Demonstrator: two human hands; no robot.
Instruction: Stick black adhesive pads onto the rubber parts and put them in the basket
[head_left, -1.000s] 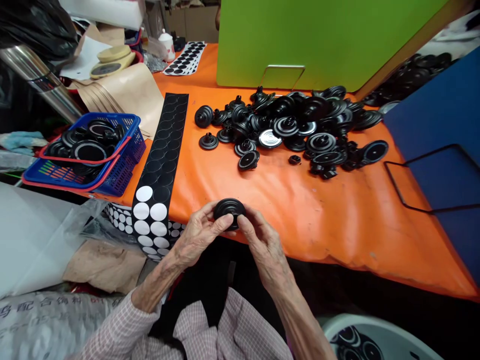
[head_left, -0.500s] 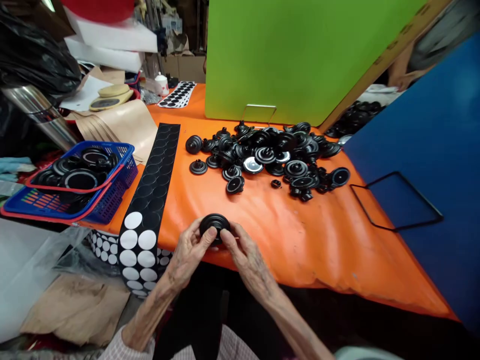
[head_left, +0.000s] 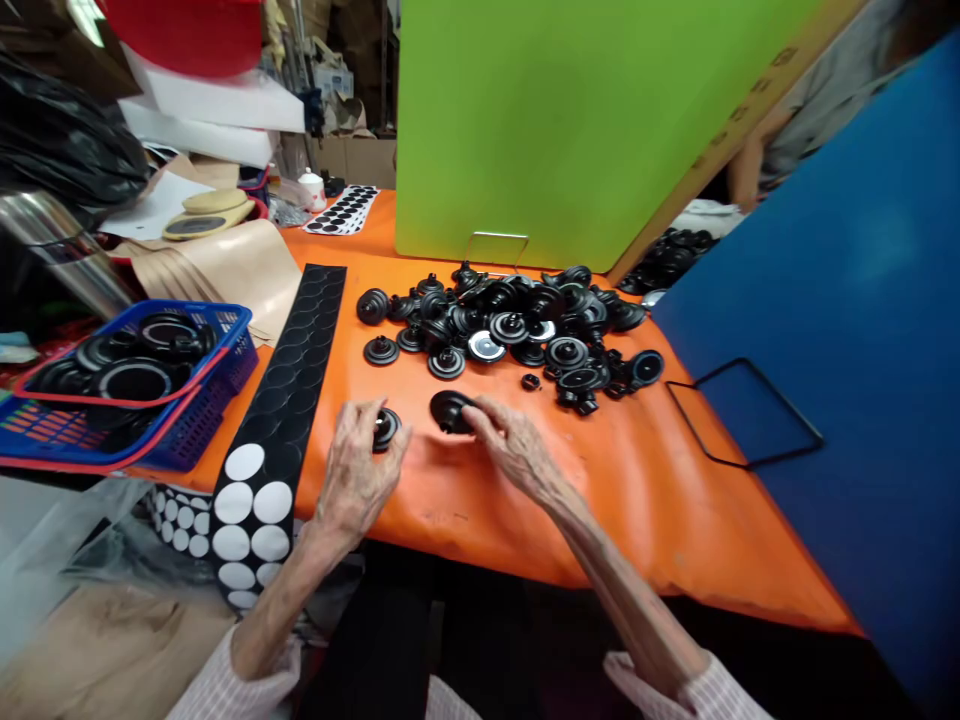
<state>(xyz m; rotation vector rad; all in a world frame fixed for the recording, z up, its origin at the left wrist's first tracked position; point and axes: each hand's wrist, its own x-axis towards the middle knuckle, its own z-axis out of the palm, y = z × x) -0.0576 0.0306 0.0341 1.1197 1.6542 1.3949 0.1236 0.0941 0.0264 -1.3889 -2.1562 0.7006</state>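
My left hand curls round a black ridged disc with a raised centre, low over the orange table cover, its thumb and fingers at the disc's edges. To the right, my right hand grips another black disc by its right edge, tilted above the cover. The two discs are apart. Beyond them lies a heap of similar black discs, several with a stud in the middle. A small black piece lies alone in front of the heap.
A black strip with white circles hangs over the front edge at left. Beside it stands a blue basket holding black rings. A green panel rises behind the heap. At right is a blue panel with a wire stand.
Both hands were together on one disc near the front edge. Now they are apart and farther forward, each with a disc. A disc at the heap's front is gone from its place.
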